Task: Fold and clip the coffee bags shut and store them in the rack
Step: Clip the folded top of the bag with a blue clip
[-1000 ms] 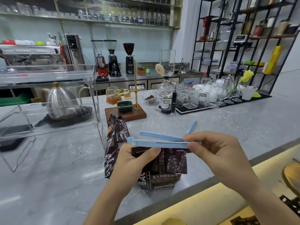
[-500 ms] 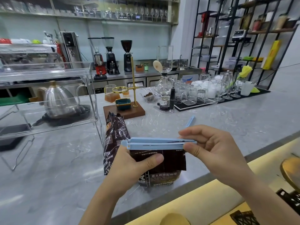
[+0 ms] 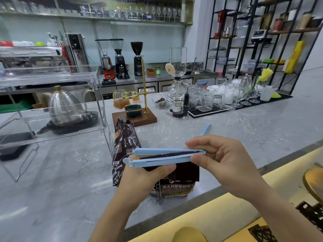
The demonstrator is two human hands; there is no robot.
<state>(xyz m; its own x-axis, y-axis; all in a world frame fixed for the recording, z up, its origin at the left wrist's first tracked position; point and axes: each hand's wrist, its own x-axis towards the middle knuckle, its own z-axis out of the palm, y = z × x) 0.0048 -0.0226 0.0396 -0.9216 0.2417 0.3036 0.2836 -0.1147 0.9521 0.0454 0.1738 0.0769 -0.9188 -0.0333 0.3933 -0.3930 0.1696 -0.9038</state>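
A dark brown coffee bag (image 3: 176,182) stands at the counter's front edge with its top folded over. A light blue clip (image 3: 164,157) lies across the fold, its two arms nearly together and slightly apart at the left end. My left hand (image 3: 148,177) grips the bag and the clip's left part from below. My right hand (image 3: 222,163) pinches the clip's right end between thumb and fingers. A second dark coffee bag (image 3: 125,144) stands just behind, to the left. Another blue clip (image 3: 205,128) lies on the counter beyond my right hand. The clear acrylic rack (image 3: 52,105) stands at left.
A steel kettle (image 3: 64,105) sits behind the rack. A wooden pour-over stand (image 3: 134,117), a siphon brewer (image 3: 177,88) and a black mat with several glasses (image 3: 218,102) line the counter's far side. A yellow ledge (image 3: 227,215) runs below the counter's front edge.
The clip's arms have come down over the folded bag top, from spread wide to nearly together. Both hands and the bag have stayed in about the same place.
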